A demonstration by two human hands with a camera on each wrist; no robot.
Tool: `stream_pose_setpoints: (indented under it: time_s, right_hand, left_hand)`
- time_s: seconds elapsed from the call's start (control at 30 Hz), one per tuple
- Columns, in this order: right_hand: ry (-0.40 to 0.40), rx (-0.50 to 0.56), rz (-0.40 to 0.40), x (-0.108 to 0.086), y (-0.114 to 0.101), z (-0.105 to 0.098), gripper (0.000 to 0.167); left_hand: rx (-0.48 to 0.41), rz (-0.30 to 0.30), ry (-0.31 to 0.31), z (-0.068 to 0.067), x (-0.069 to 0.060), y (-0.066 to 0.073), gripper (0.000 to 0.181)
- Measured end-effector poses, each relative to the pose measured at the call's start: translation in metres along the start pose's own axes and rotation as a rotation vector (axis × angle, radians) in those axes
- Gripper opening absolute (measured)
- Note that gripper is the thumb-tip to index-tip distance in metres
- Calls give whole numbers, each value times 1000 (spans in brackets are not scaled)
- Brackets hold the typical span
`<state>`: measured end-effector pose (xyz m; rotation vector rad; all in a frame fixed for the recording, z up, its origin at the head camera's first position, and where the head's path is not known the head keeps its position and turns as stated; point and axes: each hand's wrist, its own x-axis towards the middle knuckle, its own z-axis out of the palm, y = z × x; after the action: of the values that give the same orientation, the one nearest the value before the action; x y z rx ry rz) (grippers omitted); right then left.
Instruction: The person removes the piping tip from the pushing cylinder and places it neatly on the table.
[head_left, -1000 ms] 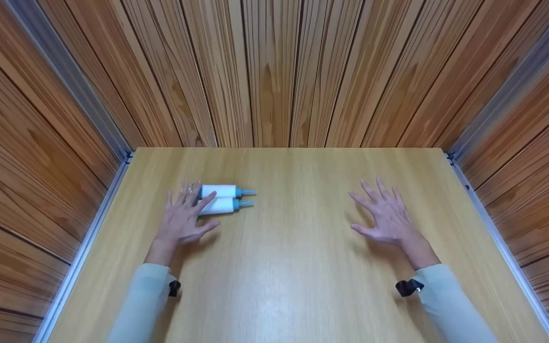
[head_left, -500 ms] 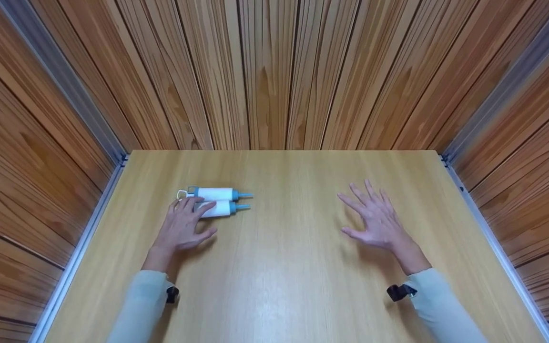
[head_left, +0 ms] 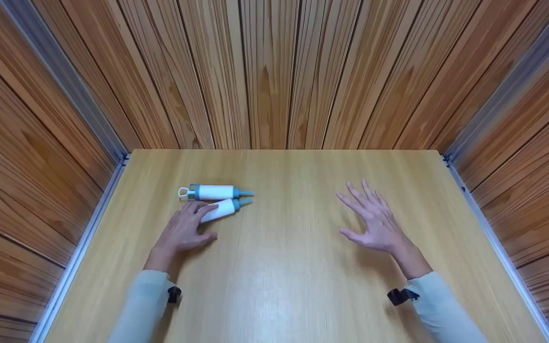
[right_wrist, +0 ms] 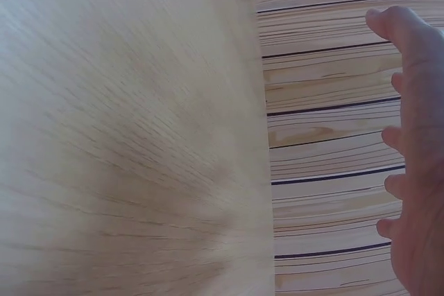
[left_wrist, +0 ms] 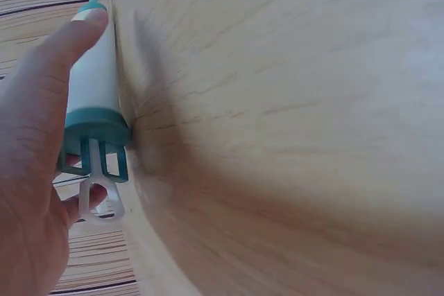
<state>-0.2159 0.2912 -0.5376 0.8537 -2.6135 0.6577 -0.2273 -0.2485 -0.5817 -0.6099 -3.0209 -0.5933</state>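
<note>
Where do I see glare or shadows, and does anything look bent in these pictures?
Head view: pale glare low on the tabletop, soft shadows beside the left hand and right hand; left wrist view: a broad, soft shadow, and the tabletop's edge looks curved; right wrist view: a dim, soft shadow low on the tabletop.

Through the head view, my left arm point(head_left: 140, 305) is reaching forward nearer the tabletop's point(head_left: 284, 238) left edge; my left hand point(head_left: 184, 228) is showing its back, fingers curled, thumb point(head_left: 206, 237) pointing toward the right edge. My right arm point(head_left: 446, 305) is slanting inward, my right hand point(head_left: 375, 225) hovering palm-down, fingers spread toward the far edge.
</note>
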Motion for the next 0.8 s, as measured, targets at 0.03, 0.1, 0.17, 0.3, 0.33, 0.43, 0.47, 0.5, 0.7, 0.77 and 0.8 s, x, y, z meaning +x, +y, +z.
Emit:
stream_pose_setpoints:
  time_s: [0.03, 0.1, 0.17, 0.3, 0.33, 0.43, 0.47, 0.5, 0.7, 0.77, 0.8]
  right_hand:
    - [6, 11, -6, 0, 1, 0, 89]
    - [19, 50, -24, -1, 3, 1, 90]
    - [33, 103, -44, -1, 6, 2, 92]
    - [38, 224, -63, -1, 7, 3, 96]
    - [33, 248, -59, -1, 7, 3, 97]
    - [13, 308, -32, -3, 5, 3, 99]
    - [6, 323, -22, -3, 5, 2, 99]
    - [0, 336, -12, -4, 5, 2, 99]
    - [1, 351, 15, -7, 5, 3, 99]
    - [10, 350, 12, -7, 5, 3, 99]
    - [16, 349, 10, -6, 5, 3, 99]
  left_hand:
    - [-12, -4, 1, 1, 0, 0, 78]
    - [-30, -6, 5, 2, -1, 1, 77]
    - [-53, -16, -2, 4, -3, 2, 75]
    - [-94, -36, -11, 7, -4, 4, 68]
    - [-102, -42, -10, 7, -4, 5, 66]
    - [-122, -46, 2, 9, -3, 6, 61]
    - [-126, -45, 6, 9, -3, 7, 60]
    - [-128, -43, 10, 9, -3, 7, 59]
    - [-140, -20, 35, 11, -2, 8, 56]
    - [-138, -6, 50, 11, -2, 8, 55]
    - [-135, 3, 60, 12, -2, 8, 55]
